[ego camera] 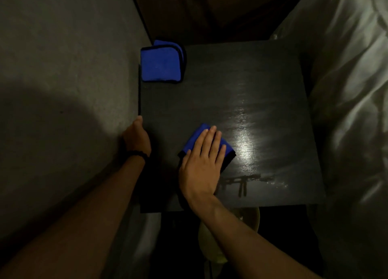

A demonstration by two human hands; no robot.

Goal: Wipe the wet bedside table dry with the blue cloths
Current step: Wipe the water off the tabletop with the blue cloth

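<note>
The dark square bedside table (262, 85) fills the middle of the view, with a shiny wet patch (244, 144) right of centre and drops near the front. My right hand (201, 165) lies flat, fingers together, pressing a folded blue cloth (227, 150) with a black edge onto the top near the front left. My left hand (136, 138) grips the table's left edge, a dark band on its wrist. A second folded blue cloth (160, 64) rests on the far left corner, partly over the edge.
A grey wall (63, 89) runs close along the table's left side. White bedding (352, 110) presses against the right side. Below the front edge, a pale roundish object (249, 217) shows in the dark.
</note>
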